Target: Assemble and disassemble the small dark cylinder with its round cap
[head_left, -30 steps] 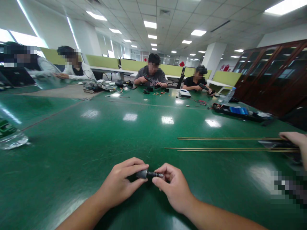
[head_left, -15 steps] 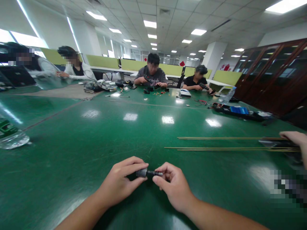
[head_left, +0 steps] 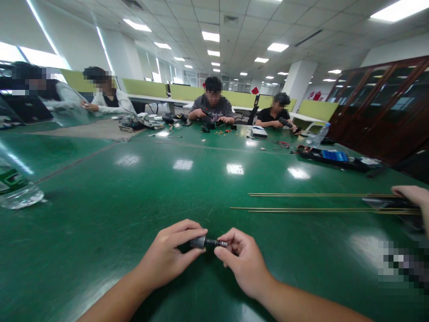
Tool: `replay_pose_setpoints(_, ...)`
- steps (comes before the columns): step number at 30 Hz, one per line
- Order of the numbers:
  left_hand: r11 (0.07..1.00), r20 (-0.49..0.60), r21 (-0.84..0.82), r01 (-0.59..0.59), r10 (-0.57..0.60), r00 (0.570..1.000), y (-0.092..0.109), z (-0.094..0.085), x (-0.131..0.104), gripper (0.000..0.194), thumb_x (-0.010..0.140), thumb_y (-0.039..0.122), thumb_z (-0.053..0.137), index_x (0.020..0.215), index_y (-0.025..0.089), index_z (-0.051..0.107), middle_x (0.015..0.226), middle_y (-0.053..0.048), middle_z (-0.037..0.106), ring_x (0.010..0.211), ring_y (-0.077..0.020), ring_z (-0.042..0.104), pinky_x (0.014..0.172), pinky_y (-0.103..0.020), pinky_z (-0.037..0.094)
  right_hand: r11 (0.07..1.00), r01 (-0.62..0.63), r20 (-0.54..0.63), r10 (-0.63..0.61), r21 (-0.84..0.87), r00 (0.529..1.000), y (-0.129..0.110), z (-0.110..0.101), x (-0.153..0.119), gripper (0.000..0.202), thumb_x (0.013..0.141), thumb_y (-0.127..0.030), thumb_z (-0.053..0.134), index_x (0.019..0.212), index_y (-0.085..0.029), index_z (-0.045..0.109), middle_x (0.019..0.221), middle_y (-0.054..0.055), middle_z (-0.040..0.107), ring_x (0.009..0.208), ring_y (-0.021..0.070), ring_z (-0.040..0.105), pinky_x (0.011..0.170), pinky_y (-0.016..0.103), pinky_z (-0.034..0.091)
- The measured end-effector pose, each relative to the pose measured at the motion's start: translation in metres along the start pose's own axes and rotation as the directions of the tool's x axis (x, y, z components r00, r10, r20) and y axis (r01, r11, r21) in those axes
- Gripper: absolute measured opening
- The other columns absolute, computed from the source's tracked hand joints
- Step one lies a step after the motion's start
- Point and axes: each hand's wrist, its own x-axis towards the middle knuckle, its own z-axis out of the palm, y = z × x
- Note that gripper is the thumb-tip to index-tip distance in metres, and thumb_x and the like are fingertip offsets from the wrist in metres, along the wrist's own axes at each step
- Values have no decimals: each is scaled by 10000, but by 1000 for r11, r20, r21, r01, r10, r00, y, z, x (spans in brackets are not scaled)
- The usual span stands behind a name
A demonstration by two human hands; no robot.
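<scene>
A small dark cylindrical part [head_left: 198, 242] with a thinner black shaft is held level just above the green table [head_left: 140, 197]. My left hand [head_left: 172, 250] grips its thick grey-black end between thumb and fingers. At the shaft's tip, which looks metallic, my right hand [head_left: 239, 255] pinches with thumb and index finger; its other fingers are curled. The inner side of the part's thick end is partly hidden by my left fingers.
Long thin brass-coloured rods [head_left: 301, 209] lie at the right, by another person's hand [head_left: 410, 195]. A water bottle [head_left: 20, 188] is at the left edge. Farther back are a black tray [head_left: 321, 156], a white box [head_left: 258, 132], loose parts and several seated people.
</scene>
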Motion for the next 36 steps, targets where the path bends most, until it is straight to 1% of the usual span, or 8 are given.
replay_pose_setpoints(18,1000,-17,12,18,-18,1000,-2,-1,-1,366,856,156,693,1194,295,677,1108,-32,663,986,-150,657,859,-258,546,1000,3,-4,-3,27,1000,2,1,0,215,829,-313,743,891,-160,605,667,-38,560,549,102,513,518,220,390)
replay_pose_setpoints(23,1000,-19,17,19,-18,1000,-3,-2,1,353,861,165,691,1193,282,679,1110,-46,665,982,-160,658,851,-269,551,1000,7,-18,-7,13,1000,0,0,1,231,829,-344,744,874,-165,606,638,-45,544,543,106,523,521,221,396)
replay_pose_setpoints(28,1000,-27,21,11,-10,1000,-2,-2,1,331,860,176,693,1181,260,687,1097,-59,669,966,-166,665,845,-271,557,1000,11,-19,-10,19,1000,-1,-1,1,223,830,-334,742,871,-166,602,636,-47,541,538,106,523,521,224,400)
replay_pose_setpoints(36,1000,-34,22,4,-3,999,-4,-3,2,326,866,179,689,1181,263,687,1103,-62,667,972,-168,665,849,-271,560,999,10,-18,-10,33,1000,2,-1,1,222,842,-344,736,872,-171,599,657,-42,557,549,105,526,520,223,408)
